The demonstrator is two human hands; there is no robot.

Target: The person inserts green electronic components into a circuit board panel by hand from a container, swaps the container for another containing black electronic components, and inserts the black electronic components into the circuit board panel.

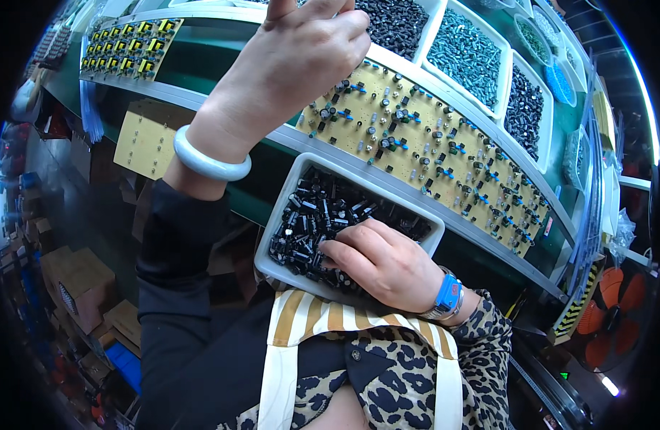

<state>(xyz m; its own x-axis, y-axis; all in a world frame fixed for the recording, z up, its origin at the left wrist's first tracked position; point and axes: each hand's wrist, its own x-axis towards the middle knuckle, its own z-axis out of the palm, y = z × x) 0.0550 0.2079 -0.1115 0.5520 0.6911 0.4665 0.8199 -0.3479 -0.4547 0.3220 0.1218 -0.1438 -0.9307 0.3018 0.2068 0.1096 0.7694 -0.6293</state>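
Note:
My right hand (387, 266) is down in a white plastic tray (264, 252) close to my body. Its fingers are bent together among the loose black cylindrical capacitors (310, 215) there, and the fingertips are partly buried. My left hand (295, 61) is raised over the conveyor rails at the top, near a white bin of small black parts (396, 27). Its fingers are curled, but the tips run past the upper edge, so whatever they hold is hidden. Beyond the tray lies a tan circuit board panel (416, 147) with many small components standing in it.
More white bins stand at the far right, holding teal parts (464, 57) and dark parts (523, 107). A board with yellow transformers (129, 49) sits on the line at far left, near a bare tan panel (149, 140). An orange fan (611, 319) stands at right; cardboard boxes (75, 283) lie at left.

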